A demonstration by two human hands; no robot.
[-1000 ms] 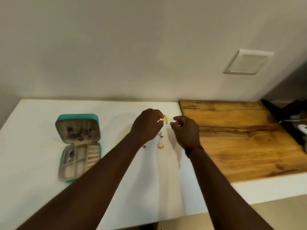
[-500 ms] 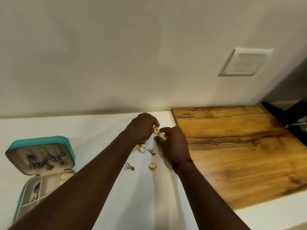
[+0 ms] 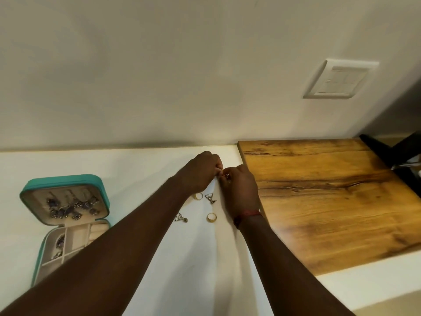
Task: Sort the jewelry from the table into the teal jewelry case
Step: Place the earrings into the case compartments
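Jewelry is found in three places: a small gold piece is pinched between the curled fingertips of the left hand and the right hand, beside the wooden board. A gold ring, a triangular earring, a second ring and a second earring are laid on the white table just below the hands. The teal jewelry case is set open well to the left, dark pieces kept inside.

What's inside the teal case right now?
Lid of the teal jewelry case: a cluster of dark and silver pieces. Base: divided compartments, a few pieces in the left ones, ring rolls at the back right. The left forearm covers the base's near right part.
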